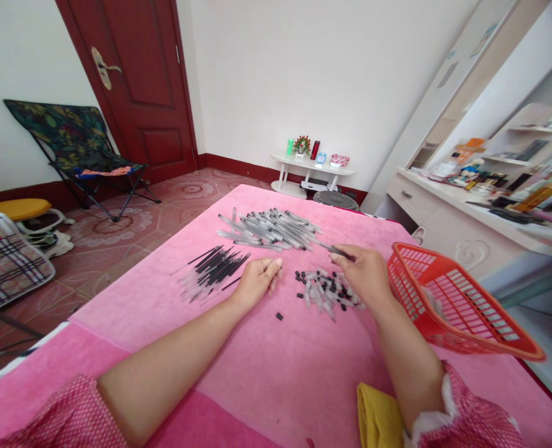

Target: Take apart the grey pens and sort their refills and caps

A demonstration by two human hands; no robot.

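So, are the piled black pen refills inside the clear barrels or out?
Out: the black pen refills lie bare, in a pile beside the clear barrels.

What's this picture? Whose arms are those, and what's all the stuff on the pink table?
There's no robot here, just a person's own bare hands! The single picture comes from a camera on their head, looking forward and down. On the pink cloth lie greyish tubes, thin black sticks and a pile of small clear and black pieces. A red basket sits at the right. The right hand holds something thin and dark. The left hand is curled, so I can't tell whether it holds anything.
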